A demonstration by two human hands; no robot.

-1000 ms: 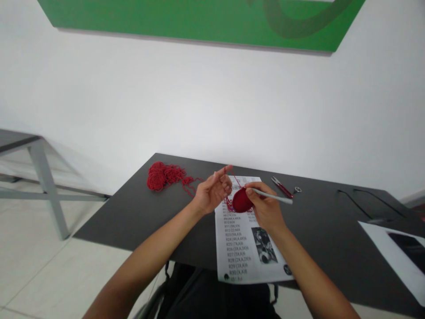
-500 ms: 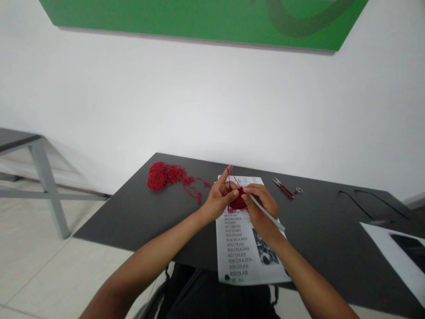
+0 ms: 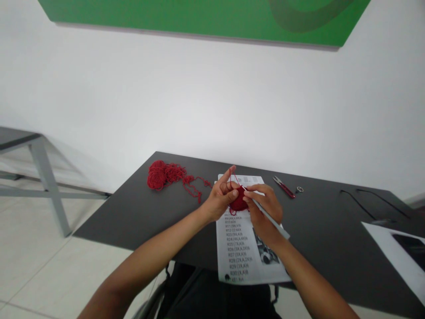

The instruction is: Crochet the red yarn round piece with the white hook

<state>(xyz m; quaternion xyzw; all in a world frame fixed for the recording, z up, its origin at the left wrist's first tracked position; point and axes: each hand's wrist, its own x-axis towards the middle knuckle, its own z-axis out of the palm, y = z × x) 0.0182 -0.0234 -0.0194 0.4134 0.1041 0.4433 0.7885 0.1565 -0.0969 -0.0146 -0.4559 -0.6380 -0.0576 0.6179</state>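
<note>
near the middle of the frame, a small red crochet piece is held up between two hands, over a printed pattern sheet. the left hand pinches its left side with the thumb, and the pointer finger sticks up with red yarn looped over it. the right hand pinches a gray crochet hook, and the hook's thin tip is at the top edge of the red piece.

the sheet has black lines of letters and numbers. i can read "r12-22" with "66x", "r24 (4x,a,4x)6", "r28 (2x,a,2x)6" and "r30 (x,a)6". the top lines are too small or hidden by the hands. at its lower right is a gray photo, partly behind the right arm.

left of center, a red yarn ball sits on the dark table, and its loose yarn trails toward the left hand. right of center lie red-handled snips, with a small metal ring just beside them. at the right are eyeglasses, near a white sheet. across the top hangs a green board with a darker curved shape.
</note>
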